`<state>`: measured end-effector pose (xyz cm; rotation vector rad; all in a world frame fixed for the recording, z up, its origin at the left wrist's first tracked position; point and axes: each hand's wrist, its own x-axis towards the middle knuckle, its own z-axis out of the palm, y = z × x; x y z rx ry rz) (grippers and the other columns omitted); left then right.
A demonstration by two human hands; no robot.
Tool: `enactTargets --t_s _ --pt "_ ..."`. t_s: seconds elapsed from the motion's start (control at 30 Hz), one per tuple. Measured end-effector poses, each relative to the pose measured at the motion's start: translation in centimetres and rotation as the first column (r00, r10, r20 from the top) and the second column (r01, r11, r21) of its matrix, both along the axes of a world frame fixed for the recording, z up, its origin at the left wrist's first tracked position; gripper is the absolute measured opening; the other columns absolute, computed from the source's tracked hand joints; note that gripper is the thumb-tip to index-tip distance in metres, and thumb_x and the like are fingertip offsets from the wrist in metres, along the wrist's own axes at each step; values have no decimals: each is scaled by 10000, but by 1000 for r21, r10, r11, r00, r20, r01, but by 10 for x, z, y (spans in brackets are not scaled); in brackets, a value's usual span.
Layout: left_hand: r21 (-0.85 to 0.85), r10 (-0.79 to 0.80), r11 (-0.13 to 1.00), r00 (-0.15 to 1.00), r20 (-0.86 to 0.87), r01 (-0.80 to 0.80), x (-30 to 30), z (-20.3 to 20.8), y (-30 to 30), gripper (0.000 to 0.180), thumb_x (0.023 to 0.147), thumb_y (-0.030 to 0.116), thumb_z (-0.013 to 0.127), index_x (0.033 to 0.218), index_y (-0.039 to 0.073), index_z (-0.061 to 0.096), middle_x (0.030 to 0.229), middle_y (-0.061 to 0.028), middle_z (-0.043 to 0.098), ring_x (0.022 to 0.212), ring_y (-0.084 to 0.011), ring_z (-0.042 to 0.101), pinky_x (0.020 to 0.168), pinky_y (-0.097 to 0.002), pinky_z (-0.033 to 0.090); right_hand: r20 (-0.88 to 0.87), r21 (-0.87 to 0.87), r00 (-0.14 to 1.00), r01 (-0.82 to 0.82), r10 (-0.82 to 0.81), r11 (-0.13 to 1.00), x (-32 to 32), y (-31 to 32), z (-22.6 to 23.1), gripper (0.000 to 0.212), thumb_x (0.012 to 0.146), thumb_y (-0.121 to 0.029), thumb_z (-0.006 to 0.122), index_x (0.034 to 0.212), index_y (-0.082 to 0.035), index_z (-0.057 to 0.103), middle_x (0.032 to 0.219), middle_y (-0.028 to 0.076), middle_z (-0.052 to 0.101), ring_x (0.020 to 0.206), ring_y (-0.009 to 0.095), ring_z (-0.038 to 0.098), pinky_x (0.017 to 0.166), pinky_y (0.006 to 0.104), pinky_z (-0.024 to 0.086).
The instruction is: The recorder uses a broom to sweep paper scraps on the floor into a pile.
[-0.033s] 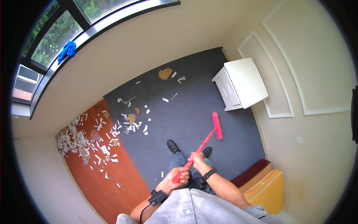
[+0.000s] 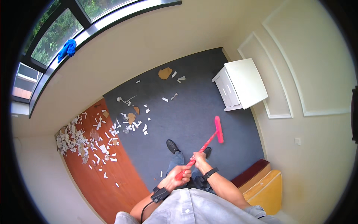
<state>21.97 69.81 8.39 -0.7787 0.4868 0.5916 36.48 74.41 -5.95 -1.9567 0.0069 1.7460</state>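
Note:
Both my hands grip a pinkish-red broom (image 2: 207, 143), which slants away from me to the right. My left hand (image 2: 178, 178) is wrapped round the end of its handle, near my body. Farther along the handle, my right hand (image 2: 198, 158) is closed round it. The broom's head (image 2: 219, 129) is at or just over the grey floor, ahead of my right shoe and apart from the litter. White paper scraps (image 2: 71, 140) form a dense heap in the left corner. More scraps (image 2: 104, 149) are strewn over the reddish-brown floor strip (image 2: 118, 198) and onto the grey floor (image 2: 179, 119).
A white drawer cabinet (image 2: 247, 84) stands by the right wall. Brown cardboard pieces (image 2: 165, 73) lie near the window wall. A yellow padded panel (image 2: 263, 192) and a dark red-topped bench-like piece (image 2: 251, 174) are at lower right. Blue cloth (image 2: 67, 50) rests on the sill.
The broom's head has shifted slightly to the right and nearer to me, both hands still on the handle. The litter lies as before.

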Motion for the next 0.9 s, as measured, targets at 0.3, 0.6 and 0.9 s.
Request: enactTargets --t_s 0.3,0.6,0.9 --pt "-50 43 995 829 -558 -85 -90 86 -41 93 896 114 463 827 106 402 569 22 390 446 -89 374 396 -243 296 -397 19 852 -363 340 932 -171 -33 24 148 787 0 536 737 -70 415 586 25 437 434 135 456 381 312 471" --pt "197 298 952 568 -767 -233 -81 152 -22 69 911 105 446 917 127 381 577 -11 411 440 -141 443 360 -255 350 -431 346 601 -578 673 739 -250 15 125 140 853 -158 568 841 -84 450 617 3 473 406 102 456 328 288 388" --pt "308 156 950 927 -342 -46 -62 53 77 163 939 124 449 783 109 403 533 37 387 400 -68 376 367 -222 295 -85 264 932 -321 353 909 -117 134 53 115 821 -13 577 792 -30 467 570 12 448 418 140 464 388 286 447"
